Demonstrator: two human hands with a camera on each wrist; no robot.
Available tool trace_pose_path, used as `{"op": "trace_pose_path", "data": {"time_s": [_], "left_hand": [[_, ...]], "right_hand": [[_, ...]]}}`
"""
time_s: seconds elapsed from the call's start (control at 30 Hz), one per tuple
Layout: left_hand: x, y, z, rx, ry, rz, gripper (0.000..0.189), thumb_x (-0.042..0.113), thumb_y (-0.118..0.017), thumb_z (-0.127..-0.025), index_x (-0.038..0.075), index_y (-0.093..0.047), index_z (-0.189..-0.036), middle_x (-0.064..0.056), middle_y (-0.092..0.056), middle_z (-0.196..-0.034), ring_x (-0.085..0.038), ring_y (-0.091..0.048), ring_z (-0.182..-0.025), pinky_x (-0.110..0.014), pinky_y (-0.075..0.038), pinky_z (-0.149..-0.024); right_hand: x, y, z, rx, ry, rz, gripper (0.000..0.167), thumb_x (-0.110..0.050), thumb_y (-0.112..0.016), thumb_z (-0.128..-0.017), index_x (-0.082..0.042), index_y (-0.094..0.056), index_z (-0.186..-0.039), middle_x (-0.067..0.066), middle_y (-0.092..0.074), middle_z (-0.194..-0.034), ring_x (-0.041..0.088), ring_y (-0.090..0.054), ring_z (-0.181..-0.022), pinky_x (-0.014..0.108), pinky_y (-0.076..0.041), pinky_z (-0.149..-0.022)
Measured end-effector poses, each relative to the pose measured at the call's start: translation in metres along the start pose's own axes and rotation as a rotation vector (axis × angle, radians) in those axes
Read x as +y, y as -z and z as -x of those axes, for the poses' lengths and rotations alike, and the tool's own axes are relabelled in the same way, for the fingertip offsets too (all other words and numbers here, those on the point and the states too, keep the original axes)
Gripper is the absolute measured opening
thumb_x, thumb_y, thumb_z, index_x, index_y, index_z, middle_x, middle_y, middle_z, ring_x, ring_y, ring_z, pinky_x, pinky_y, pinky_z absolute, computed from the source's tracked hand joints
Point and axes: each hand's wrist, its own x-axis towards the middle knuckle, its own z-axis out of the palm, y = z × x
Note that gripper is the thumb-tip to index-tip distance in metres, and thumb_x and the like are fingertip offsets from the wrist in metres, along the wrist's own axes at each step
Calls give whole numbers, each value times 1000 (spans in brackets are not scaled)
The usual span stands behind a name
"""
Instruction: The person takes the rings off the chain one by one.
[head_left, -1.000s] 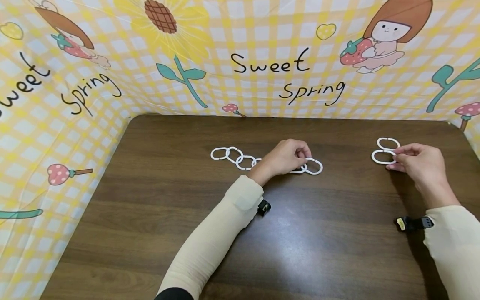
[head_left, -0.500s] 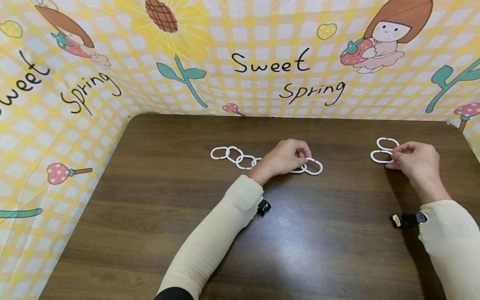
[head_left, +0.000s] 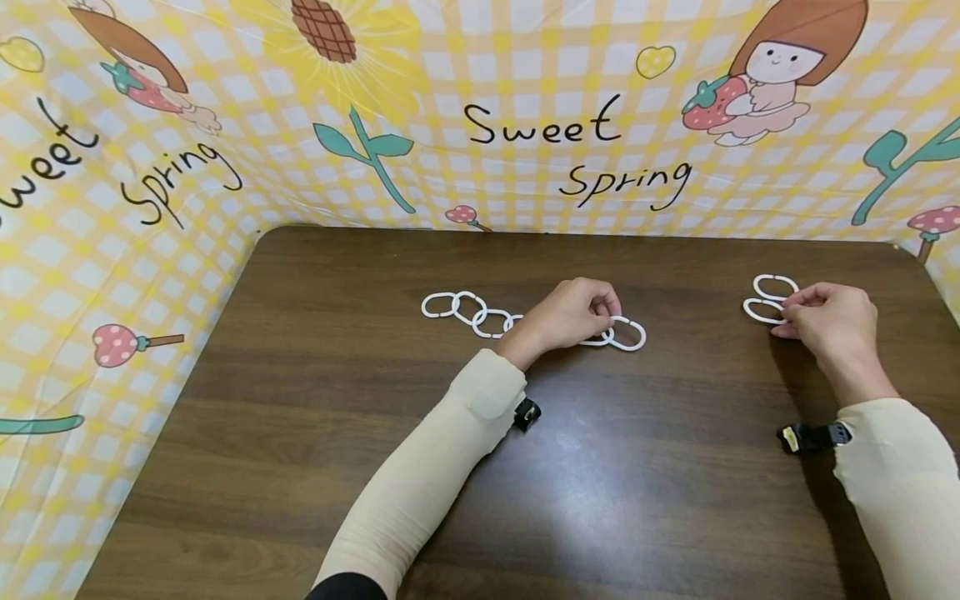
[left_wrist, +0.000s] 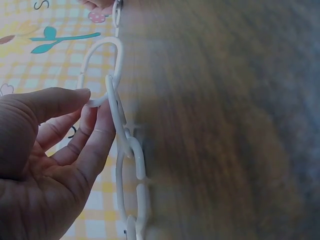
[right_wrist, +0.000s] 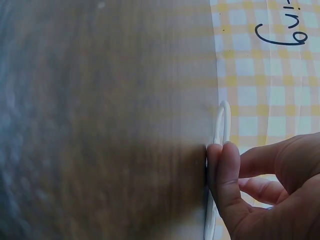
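Observation:
A chain of several white plastic links (head_left: 480,321) lies across the middle of the table. My left hand (head_left: 566,317) reaches over it and covers part of it. In the left wrist view, the thumb and fingers pinch the end link (left_wrist: 119,57), which hangs through its neighbour. To the right, my right hand (head_left: 836,329) pinches a separate white link (head_left: 746,310) between thumb and fingers, low over the tabletop. Another white link (head_left: 755,287) lies right behind it; whether these two touch, I cannot tell. The right wrist view shows the pinched link (right_wrist: 226,117) edge-on.
The dark wooden table (head_left: 300,433) has rounded back corners. A yellow checked cloth (head_left: 510,192) with printed pictures and lettering rises along its back and left sides. Each wrist carries a small black camera; the right one (head_left: 810,437) sits beside the cuff.
My right hand has shifted slightly left, still with the link, whose front edge now looks a little tilted. The left hand and the chain have not visibly moved.

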Motion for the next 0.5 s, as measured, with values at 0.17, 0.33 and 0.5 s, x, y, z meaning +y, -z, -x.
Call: {"op": "trace_pose_path", "data": {"time_s": [0.17,0.33,0.5], "left_hand": [[0,1,0,1,3,-6,6,6,-67,-99,6,-72,-103,0,-64,-87,-9,-56,-82,-16,-43,-76],[0,1,1,-3,10,2,6,6,-68,-99,6,-72,-104,-1,-65,-88,-10,-56,-82,-17,-43,-76],[0,1,0,-9,17,14,6,6,-67,-99,6,-72,-104,-1,-65,-88,-10,-56,-81,-17,-43,-75]], "right_hand": [[-1,-1,1,7,7,-1,8,7,-57,-97,12,-62,-97,-21,-57,-60,-4,-65,-51,22,-59,-55],[-1,-2,1,10,5,-12,8,7,-57,-97,11,-63,-95,-21,-57,-60,-3,-65,-50,22,-59,-55],[-2,-2,3,22,1,-22,8,6,-57,-98,11,-62,-97,-23,-57,-59,-3,-64,-50,22,-59,-55]]}}
